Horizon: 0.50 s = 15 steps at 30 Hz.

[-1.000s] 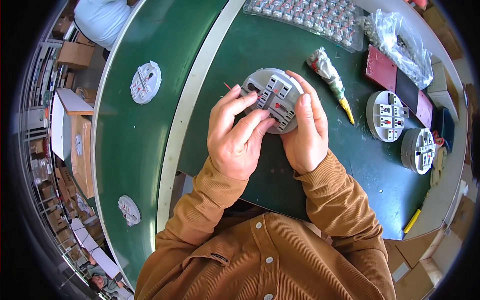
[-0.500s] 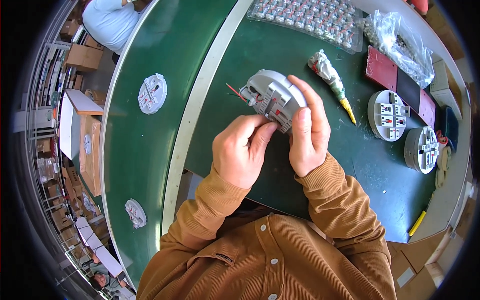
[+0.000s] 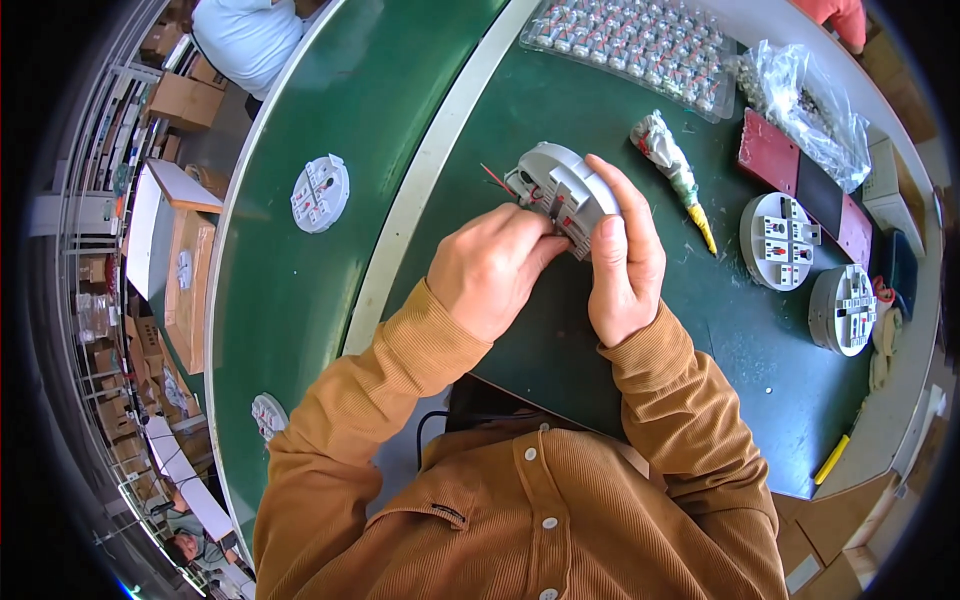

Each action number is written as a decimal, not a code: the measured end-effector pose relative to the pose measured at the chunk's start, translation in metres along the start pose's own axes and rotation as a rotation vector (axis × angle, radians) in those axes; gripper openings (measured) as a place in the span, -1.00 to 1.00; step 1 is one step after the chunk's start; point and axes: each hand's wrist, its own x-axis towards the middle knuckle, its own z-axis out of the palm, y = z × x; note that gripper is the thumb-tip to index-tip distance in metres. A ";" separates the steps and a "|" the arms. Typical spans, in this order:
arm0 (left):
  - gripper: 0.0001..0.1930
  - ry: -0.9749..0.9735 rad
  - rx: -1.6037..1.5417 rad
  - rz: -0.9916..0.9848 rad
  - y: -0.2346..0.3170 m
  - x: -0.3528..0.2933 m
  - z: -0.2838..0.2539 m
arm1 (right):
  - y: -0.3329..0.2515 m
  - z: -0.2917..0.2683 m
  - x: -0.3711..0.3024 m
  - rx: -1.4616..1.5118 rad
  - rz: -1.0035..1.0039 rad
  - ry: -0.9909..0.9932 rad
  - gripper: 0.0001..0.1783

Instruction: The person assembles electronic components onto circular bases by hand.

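Note:
Above the green table I hold a round grey plastic housing [image 3: 585, 200] tilted on edge, its face of slots and small red and black parts turned to the left. My right hand [image 3: 627, 270] grips its right rim, fingers behind and thumb on the near side. My left hand [image 3: 495, 265] is closed at the lower left of its face, fingertips bent in against it. What those fingertips pinch is partly hidden. Thin red and black wires [image 3: 495, 178] stick out beside a small silvery part at the housing's upper left.
Two similar housings [image 3: 780, 242] sit to the right. Beyond lie a wrapped cone-shaped bag with a yellow tip [image 3: 672, 170], a tray of small wired parts [image 3: 640, 50], a clear plastic bag [image 3: 805, 110] and a red-and-black block [image 3: 770, 150]. A green belt [image 3: 300, 290] at left carries more housings.
My left hand has moved up over the housing's face, covering more of it, and its forearm has swung outward. The whole view has shifted slightly.

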 end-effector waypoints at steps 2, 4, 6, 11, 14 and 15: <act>-0.90 -0.012 -0.066 -0.081 0.001 -0.003 0.000 | -0.003 -0.001 -0.001 -0.006 0.001 -0.027 -0.49; -0.89 -0.048 -0.206 -0.253 0.001 -0.011 0.002 | -0.007 -0.001 -0.005 -0.021 0.020 -0.079 -0.50; -0.89 -0.055 -0.272 -0.342 -0.001 -0.014 0.003 | -0.008 0.000 -0.005 -0.024 0.025 -0.114 -0.50; -0.89 0.078 0.409 0.262 -0.005 -0.011 0.002 | -0.010 0.004 -0.004 0.065 0.071 -0.097 -0.51; -0.88 0.071 0.122 0.054 -0.001 -0.014 0.001 | -0.009 0.004 -0.005 0.059 0.064 -0.085 -0.50; -0.88 0.067 0.024 -0.014 -0.001 -0.015 0.001 | -0.008 0.004 -0.005 0.056 0.062 -0.081 -0.50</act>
